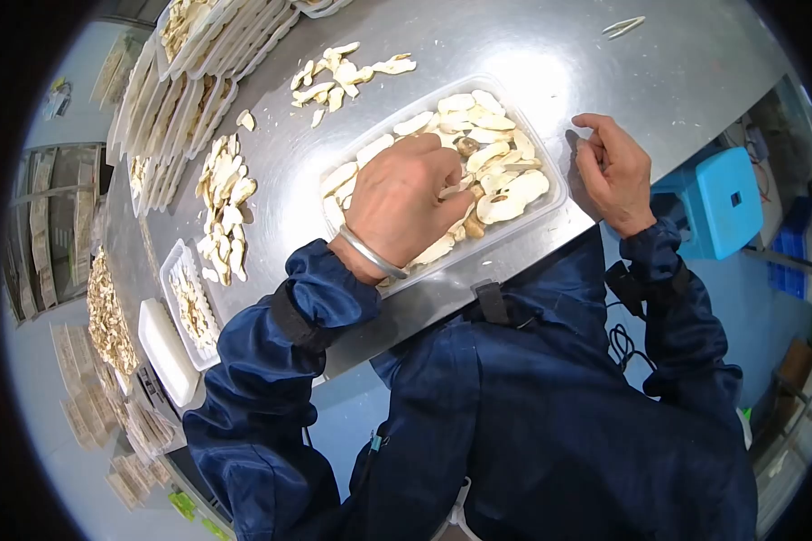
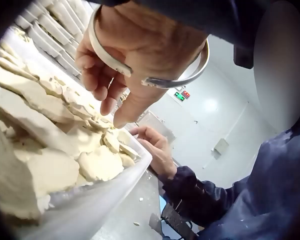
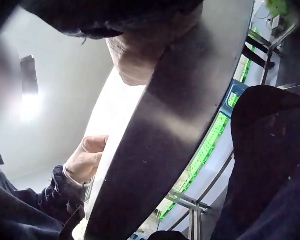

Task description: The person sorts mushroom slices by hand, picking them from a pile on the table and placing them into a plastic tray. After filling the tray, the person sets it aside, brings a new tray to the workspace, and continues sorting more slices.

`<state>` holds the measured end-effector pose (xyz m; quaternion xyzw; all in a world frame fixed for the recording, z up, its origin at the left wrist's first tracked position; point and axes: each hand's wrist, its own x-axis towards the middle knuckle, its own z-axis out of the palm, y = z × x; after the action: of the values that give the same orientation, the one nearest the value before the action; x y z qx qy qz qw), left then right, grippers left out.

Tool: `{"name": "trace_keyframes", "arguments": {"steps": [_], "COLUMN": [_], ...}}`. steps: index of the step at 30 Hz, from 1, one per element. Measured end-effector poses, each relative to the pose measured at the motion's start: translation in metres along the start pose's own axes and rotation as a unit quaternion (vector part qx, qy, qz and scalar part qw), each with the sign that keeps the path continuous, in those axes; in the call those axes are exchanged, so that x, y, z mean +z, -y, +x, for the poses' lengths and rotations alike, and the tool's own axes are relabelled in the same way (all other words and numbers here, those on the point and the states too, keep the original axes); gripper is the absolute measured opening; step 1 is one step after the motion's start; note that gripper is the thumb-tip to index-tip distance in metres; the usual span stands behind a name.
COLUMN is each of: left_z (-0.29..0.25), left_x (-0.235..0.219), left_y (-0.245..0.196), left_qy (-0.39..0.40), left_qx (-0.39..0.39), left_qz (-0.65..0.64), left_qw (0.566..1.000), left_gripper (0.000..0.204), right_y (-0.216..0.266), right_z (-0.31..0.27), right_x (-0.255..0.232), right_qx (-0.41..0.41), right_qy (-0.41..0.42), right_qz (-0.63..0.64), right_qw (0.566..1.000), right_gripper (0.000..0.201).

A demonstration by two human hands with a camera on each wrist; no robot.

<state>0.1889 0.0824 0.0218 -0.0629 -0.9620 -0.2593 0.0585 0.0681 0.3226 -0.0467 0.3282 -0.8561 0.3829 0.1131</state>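
Pale slices [image 1: 512, 198] [image 2: 52, 170], with a few browner pieces among them, fill a clear plastic tub [image 1: 558, 171] [image 2: 132, 180]. Over the tub is the left hand [image 1: 406, 194] [image 2: 140, 50] [image 3: 85, 162], a silver bangle at its wrist, its loosely bent fingers and thumb low over the slices. No slice can be made out in its grasp; contact at the fingertips is partly hidden. To the right of the tub, the right hand [image 1: 615, 171] [image 2: 157, 152] [image 3: 137, 57] is by the metal table's edge, fingers loosely curled, holding nothing visible.
Loose slices lie in piles [image 1: 338, 77] [image 1: 224, 203] on the metal table [image 1: 478, 45]. Stacked white trays [image 1: 167, 99] stand at the upper left, a small filled tray [image 1: 189, 298] below them. Tweezers [image 1: 624, 27] lie at the far edge; a blue stool [image 1: 726, 203] stands at right.
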Motion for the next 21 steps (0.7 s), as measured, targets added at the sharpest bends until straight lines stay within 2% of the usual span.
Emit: {"name": "trace_keyframes", "arguments": {"steps": [13,16,21], "left_z": [0.003,0.001,-0.001], "left_x": [0.003,0.0,-0.001], "left_y": [-0.001,-0.003,-0.004], "left_qy": [0.011,-0.024,-0.035], "left_qx": [-0.011,0.013,0.042], "left_qz": [0.035,0.038,0.095], "left_qw": [0.999,0.999,0.994], "left_gripper": [0.014,0.014,0.017], "right_y": [-0.002,-0.003,-0.001], "right_z": [0.0,0.0,0.0], "right_x": [0.0,0.0,0.0], "right_qx": [-0.006,-0.008,0.001], "right_qy": [0.004,0.003,0.008], "right_qz": [-0.006,-0.007,0.007], "right_qw": [1.0,1.0,1.0], "right_gripper": [0.021,0.022,0.022]}}
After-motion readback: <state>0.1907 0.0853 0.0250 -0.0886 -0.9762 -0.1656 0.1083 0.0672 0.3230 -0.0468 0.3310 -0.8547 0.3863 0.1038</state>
